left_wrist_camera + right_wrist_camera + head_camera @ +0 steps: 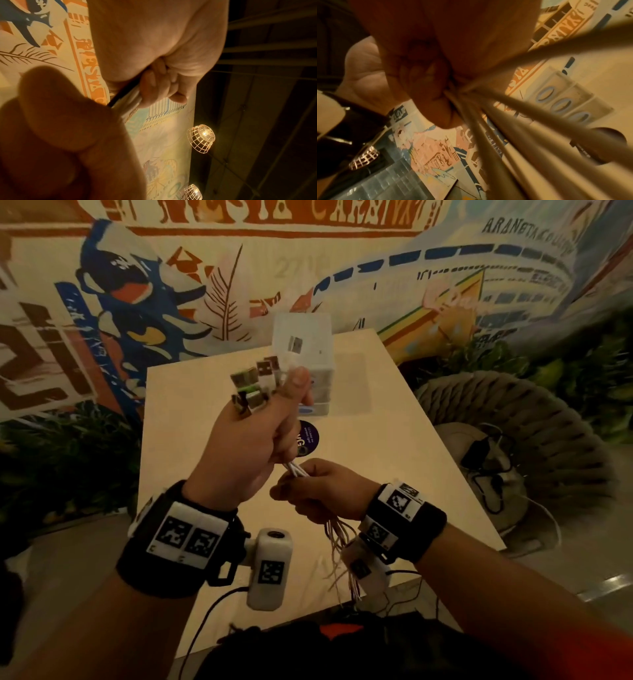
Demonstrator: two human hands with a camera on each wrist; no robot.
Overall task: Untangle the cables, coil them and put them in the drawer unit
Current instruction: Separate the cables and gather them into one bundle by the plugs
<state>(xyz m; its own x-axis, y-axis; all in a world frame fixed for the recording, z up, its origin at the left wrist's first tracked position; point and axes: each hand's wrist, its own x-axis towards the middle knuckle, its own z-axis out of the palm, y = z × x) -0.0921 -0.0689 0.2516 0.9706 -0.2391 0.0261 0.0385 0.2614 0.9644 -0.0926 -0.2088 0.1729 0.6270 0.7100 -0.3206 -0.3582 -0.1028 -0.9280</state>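
My left hand (251,433) is raised over the table and grips a bundle of mostly white cables, thumb up. Several USB plugs (257,380) stick out above its fist. Just below it, my right hand (320,491) is curled round the same cable bundle (297,470). The loose cable ends (337,546) hang from it past the table's near edge. In the left wrist view the cables (126,100) run between both fists. The translucent white drawer unit (303,347) stands at the far end of the table, its drawers with blue oval handles (561,104) shut.
A round purple sticker (308,436) lies on the pale wooden table (394,446) in front of the drawer unit. A woven chair (534,440) with a black cable on it stands to the right. A painted wall lies behind the table.
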